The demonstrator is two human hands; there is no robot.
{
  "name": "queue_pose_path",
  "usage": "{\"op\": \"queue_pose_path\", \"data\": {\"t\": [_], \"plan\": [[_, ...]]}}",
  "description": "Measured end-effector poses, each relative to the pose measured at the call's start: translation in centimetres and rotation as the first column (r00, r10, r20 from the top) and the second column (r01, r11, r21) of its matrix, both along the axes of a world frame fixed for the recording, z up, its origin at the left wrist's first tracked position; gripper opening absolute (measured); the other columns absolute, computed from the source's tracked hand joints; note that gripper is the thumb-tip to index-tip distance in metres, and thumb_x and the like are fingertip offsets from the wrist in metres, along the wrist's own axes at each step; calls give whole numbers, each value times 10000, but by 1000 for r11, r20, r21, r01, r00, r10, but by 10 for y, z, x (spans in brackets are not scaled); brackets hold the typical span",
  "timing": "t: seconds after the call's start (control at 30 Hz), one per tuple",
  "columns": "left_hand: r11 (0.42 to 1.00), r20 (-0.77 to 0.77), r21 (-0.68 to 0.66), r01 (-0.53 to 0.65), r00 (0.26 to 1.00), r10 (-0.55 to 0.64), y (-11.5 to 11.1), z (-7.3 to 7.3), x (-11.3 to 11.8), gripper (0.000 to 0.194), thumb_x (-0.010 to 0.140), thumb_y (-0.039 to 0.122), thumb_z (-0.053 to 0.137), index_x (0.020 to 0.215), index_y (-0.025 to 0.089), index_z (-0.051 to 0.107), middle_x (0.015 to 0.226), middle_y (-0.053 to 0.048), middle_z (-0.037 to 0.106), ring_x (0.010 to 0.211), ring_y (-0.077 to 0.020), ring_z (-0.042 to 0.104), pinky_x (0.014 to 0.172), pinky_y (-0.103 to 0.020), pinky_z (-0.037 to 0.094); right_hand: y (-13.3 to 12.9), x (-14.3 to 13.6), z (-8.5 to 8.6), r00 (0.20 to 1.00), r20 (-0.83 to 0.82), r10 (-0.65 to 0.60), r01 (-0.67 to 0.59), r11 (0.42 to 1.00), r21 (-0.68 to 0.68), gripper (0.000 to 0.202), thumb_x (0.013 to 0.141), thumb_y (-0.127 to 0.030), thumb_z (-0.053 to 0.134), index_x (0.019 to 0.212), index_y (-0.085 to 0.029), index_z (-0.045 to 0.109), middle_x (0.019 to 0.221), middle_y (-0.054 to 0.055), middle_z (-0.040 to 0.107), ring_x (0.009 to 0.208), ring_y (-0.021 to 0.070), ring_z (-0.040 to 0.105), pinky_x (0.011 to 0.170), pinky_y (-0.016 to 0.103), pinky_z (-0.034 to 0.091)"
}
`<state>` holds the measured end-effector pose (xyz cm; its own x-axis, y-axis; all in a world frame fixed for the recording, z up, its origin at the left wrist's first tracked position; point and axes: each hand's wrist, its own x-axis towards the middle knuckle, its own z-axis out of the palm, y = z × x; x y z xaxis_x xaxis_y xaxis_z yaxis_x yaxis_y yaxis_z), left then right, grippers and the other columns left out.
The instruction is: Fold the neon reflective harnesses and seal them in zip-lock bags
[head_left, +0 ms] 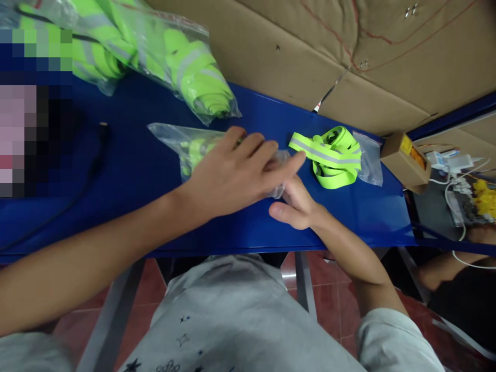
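My left hand [232, 178] lies across a clear plastic bag [165, 132], its fingers bent over the top. Bright yellow-green reflective strap [197, 150] shows inside this bag, left of my knuckles. My right hand [296, 204] meets the left at the bag's right end, where crumpled plastic shows between them. Its thumb points left, apart from the bag; its other fingers are mostly hidden behind my left hand and the plastic. To the right, a loose coiled reflective strap [337, 160] with a grey stripe rests on the blue table [240, 227].
More bagged rolls of reflective strap [197, 77] lie at the back left. A black cable [93, 168] runs along the table's left. At right are an empty-looking plastic bag [370, 157] and a small cardboard box [403, 163]. A cardboard panel [271, 51] stands behind; another person's arm [445, 266] is at far right.
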<state>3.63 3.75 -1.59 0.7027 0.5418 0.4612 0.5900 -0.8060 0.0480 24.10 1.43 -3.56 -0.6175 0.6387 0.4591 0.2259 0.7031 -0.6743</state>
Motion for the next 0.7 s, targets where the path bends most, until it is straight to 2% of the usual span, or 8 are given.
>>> {"op": "queue_pose_path", "data": {"t": [0.07, 0.13, 0.23, 0.33, 0.43, 0.53, 0.6, 0.7], "plan": [[1000, -15, 5, 15, 1000, -15, -7, -2, 7, 573, 1016, 238, 509, 1585, 292, 476, 1183, -132, 725, 1090, -334, 692, 925, -522, 536, 3, -1, -2, 996, -5, 84, -84, 996, -13, 555, 1036, -624, 496, 1299, -141, 574, 1294, 143, 662, 1228, 243, 660, 1038, 398, 605], [1000, -7, -12, 5, 1000, -5, -10, -5, 10, 582, 997, 183, 507, 1569, 286, 493, 1107, -119, 735, 1055, -323, 705, 908, -501, 542, 6, -2, -5, 992, 28, 122, -118, 987, -107, 623, 1029, -669, 489, 1363, -145, 516, 1349, 136, 649, 1272, 230, 651, 1054, 371, 601], [998, 45, -26, -65, 997, 66, -8, -3, 6, 552, 1010, 280, 543, 1557, 232, 493, 1140, -143, 732, 1036, -354, 717, 874, -497, 548, 6, -4, -4, 993, 90, 78, -59, 977, -205, 635, 1063, -684, 381, 1397, -159, 505, 1335, 113, 683, 1256, 211, 679, 1047, 364, 610], [981, 98, 9, -194, 976, 193, -3, 5, -7, 642, 1003, 442, 602, 1569, 187, 438, 1241, -171, 707, 1093, -386, 710, 896, -506, 547, 3, -5, 0, 973, 217, -82, 80, 997, 19, 567, 1101, -588, 363, 1462, -178, 514, 1492, 136, 617, 1449, 264, 566, 1231, 486, 478], [954, 262, 44, -297, 925, 276, -2, 11, -18, 693, 990, 562, 628, 1562, 238, 410, 1330, -129, 682, 1238, -353, 667, 1023, -498, 519, 0, -3, 4, 954, 212, -211, 152, 952, 267, 518, 1103, -457, 427, 1557, -207, 434, 1651, 134, 471, 1596, 264, 387, 1322, 530, 344], [962, 372, 104, -252, 907, 197, -6, 10, -19, 780, 923, 609, 726, 1549, 295, 383, 1352, -95, 683, 1240, -318, 669, 1034, -483, 529, -4, 0, 7, 950, 140, -280, 213, 906, 366, 515, 1076, -382, 487, 1558, -213, 425, 1536, 127, 600, 1520, 262, 500, 1324, 571, 301], [960, 370, 204, -190, 923, 104, -8, 7, -16, 760, 914, 531, 772, 1524, 307, 377, 1297, -107, 703, 1181, -314, 689, 987, -487, 550, -7, 0, 8, 942, 166, -291, 209, 898, 387, 475, 1040, -344, 509, 1495, -206, 510, 1422, 112, 688, 1457, 288, 564, 1312, 600, 264], [913, 349, 393, -108, 936, -40, -11, 1, -9, 612, 942, 352, 755, 1468, 329, 443, 1185, -84, 721, 1112, -286, 701, 955, -470, 561, -12, 1, 11, 938, 233, -257, 158, 914, 374, 436, 969, -294, 507, 1376, -195, 628, 1329, 92, 740, 1414, 299, 588, 1262, 571, 297]]}}
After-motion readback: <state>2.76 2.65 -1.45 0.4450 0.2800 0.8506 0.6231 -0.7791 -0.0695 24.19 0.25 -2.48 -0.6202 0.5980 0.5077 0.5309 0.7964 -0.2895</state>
